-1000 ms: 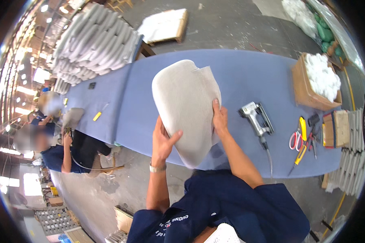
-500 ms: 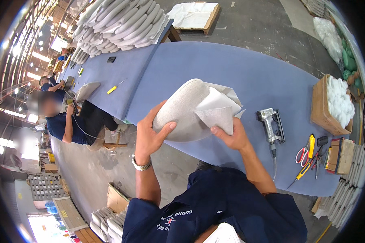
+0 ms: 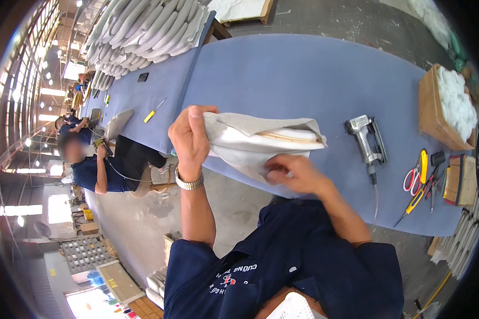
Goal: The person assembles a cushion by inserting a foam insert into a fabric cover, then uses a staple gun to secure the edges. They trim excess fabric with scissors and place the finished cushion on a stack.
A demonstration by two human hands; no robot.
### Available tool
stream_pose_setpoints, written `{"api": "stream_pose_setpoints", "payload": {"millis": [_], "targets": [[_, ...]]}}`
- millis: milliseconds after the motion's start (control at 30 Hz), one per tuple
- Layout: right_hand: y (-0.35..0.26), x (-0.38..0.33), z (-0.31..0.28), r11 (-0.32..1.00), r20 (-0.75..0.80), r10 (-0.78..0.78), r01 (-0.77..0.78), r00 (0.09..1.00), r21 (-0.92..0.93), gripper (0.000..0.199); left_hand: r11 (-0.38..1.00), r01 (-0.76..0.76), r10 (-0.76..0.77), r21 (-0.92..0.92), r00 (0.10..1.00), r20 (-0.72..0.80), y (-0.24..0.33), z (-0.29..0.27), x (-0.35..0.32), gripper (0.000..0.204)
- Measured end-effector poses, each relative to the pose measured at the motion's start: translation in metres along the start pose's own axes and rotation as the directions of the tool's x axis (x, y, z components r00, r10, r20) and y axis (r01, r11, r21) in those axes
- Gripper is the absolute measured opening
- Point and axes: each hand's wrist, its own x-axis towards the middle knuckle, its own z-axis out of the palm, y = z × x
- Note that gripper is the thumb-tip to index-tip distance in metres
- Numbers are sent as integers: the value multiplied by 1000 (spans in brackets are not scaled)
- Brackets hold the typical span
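A padded panel (image 3: 239, 139) covered in light grey fabric is held up over the near edge of the table. Its open side faces me, showing white lining and a thin strip of wood-coloured edge (image 3: 295, 137) between the fabric layers. My left hand (image 3: 191, 135) is closed around the panel's left end, thumb on top. At the lower fabric edge is my right hand (image 3: 298, 173), fingers curled but blurred by motion; whether they pinch the cloth cannot be made out.
A pneumatic stapler (image 3: 366, 141) with a hose lies on the blue table (image 3: 303, 69). Right of it are red-handled scissors (image 3: 411, 181), a yellow cutter (image 3: 421, 165) and a carton of white stuffing (image 3: 436, 106). Grey padded pieces (image 3: 149, 32) are piled far left; a co-worker (image 3: 93, 165) sits at left.
The panel has been turned so its open, lined side faces me. My left hand has shifted up to its end. My right hand has left the folded flap and moved to the lower edge.
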Motion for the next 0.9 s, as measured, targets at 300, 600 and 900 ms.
{"api": "stream_pose_setpoints", "payload": {"millis": [300,600,900], "targets": [[97,-80,-60,860,-495,496,-480,713,171,27,984,117,-96,137,984,-150,-61,-35,-27,59],[145,-34,-26,928,-534,328,-373,779,26,58,938,268,-321,-218,909,-266,-94,-57,-71,60],[132,-27,-34,923,-285,350,-381,892,-58,59,940,301,-341,-161,853,-394,-121,-73,-141,60]]}}
